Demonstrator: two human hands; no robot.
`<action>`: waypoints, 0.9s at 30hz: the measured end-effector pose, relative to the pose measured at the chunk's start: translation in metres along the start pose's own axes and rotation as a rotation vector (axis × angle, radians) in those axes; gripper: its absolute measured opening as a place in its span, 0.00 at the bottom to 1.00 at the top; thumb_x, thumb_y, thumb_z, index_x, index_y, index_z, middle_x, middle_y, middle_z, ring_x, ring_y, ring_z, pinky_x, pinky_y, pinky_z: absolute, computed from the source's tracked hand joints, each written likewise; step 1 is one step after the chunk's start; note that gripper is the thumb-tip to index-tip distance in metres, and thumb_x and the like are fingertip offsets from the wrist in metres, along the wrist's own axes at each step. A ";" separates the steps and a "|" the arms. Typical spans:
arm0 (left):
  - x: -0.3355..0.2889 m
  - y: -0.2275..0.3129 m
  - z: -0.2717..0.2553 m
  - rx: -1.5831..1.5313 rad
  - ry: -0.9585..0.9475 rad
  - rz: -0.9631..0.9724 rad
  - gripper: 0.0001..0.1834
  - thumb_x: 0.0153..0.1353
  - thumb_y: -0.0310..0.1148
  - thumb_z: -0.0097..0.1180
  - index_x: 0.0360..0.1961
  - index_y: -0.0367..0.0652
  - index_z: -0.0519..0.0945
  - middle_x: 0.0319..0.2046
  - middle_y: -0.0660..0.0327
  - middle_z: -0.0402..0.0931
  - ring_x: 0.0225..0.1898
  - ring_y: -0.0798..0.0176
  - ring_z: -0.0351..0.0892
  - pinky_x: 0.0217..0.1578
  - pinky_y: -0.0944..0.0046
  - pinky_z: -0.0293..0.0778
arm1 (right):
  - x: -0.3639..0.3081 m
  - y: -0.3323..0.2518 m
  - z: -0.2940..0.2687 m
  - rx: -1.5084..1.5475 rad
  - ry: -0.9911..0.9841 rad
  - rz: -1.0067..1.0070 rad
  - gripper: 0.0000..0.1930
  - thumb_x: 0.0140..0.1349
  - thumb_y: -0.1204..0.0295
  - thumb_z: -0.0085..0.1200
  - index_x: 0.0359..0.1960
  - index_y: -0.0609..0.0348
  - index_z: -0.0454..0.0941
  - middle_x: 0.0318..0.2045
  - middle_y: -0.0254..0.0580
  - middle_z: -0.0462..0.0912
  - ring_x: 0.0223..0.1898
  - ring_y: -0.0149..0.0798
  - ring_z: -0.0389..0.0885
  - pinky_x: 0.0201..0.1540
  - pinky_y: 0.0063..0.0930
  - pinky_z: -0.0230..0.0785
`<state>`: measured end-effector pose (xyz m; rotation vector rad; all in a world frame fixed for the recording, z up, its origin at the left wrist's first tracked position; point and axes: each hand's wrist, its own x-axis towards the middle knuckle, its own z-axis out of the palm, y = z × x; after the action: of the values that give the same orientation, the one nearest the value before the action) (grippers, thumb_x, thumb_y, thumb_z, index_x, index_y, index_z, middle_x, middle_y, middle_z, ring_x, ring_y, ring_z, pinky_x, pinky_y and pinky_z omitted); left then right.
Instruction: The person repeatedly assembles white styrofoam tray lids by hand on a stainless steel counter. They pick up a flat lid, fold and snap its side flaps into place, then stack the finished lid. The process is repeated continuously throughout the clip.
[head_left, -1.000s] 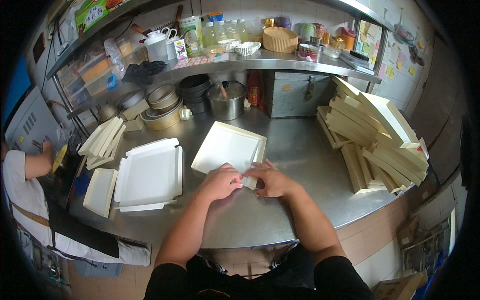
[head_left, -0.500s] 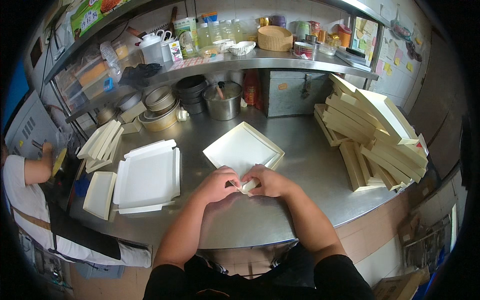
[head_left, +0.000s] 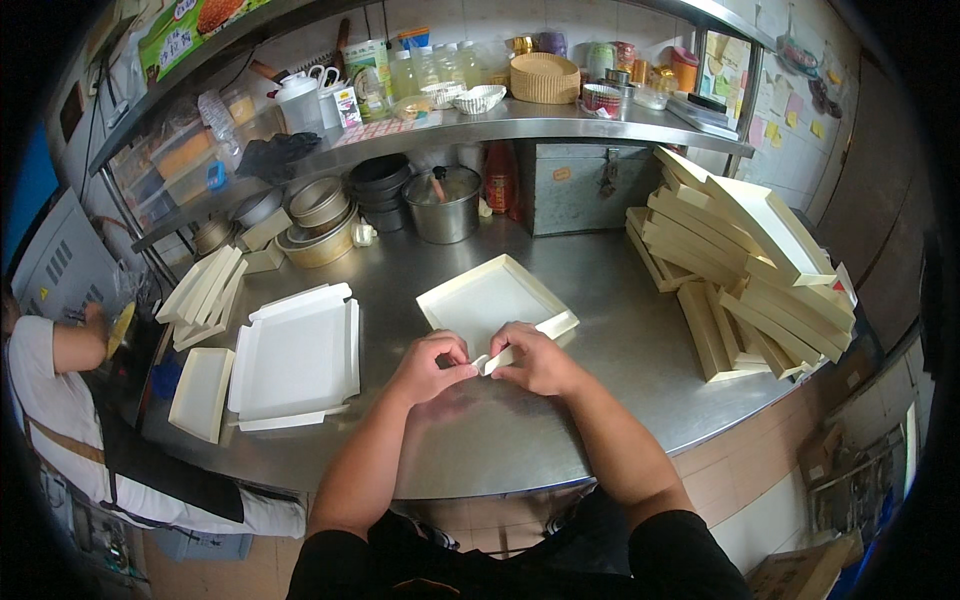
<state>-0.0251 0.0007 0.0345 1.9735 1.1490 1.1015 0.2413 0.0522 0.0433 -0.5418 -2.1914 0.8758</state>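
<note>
A cream cardboard box tray (head_left: pixel 495 289) with a white inside rests on the steel table in front of me, one corner pointing toward me. My left hand (head_left: pixel 436 366) pinches the flap at that near corner between thumb and fingers. My right hand (head_left: pixel 532 361) grips the side wall and folded edge right beside it. Both hands hide part of the near corner. To the left lies a flat, partly unfolded white box sheet (head_left: pixel 297 355), its flaps spread out. Next to it sits a smaller folded tray (head_left: pixel 200 393).
A leaning pile of folded box trays (head_left: pixel 740 265) covers the table's right side. More narrow trays (head_left: pixel 205 293) stack at the left. A steel pot (head_left: pixel 443 205), round cake tins (head_left: pixel 320 205) and a grey metal chest (head_left: pixel 585 187) stand behind. Another person (head_left: pixel 75 400) works at far left.
The near corner's walls and flap have come up, and the tray has shifted slightly right and turned. My hands have drawn closer together at that corner.
</note>
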 end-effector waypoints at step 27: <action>-0.001 0.009 0.007 0.279 -0.304 -0.033 0.10 0.57 0.38 0.78 0.34 0.45 0.93 0.39 0.59 0.87 0.49 0.51 0.84 0.53 0.53 0.79 | 0.001 0.022 0.007 -0.197 -0.364 0.104 0.07 0.70 0.66 0.65 0.46 0.49 0.90 0.45 0.44 0.90 0.57 0.49 0.83 0.68 0.52 0.65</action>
<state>-0.0160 -0.0048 0.0380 2.2301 1.2125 0.6196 0.2379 0.0652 0.0243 -0.6360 -2.6203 0.8713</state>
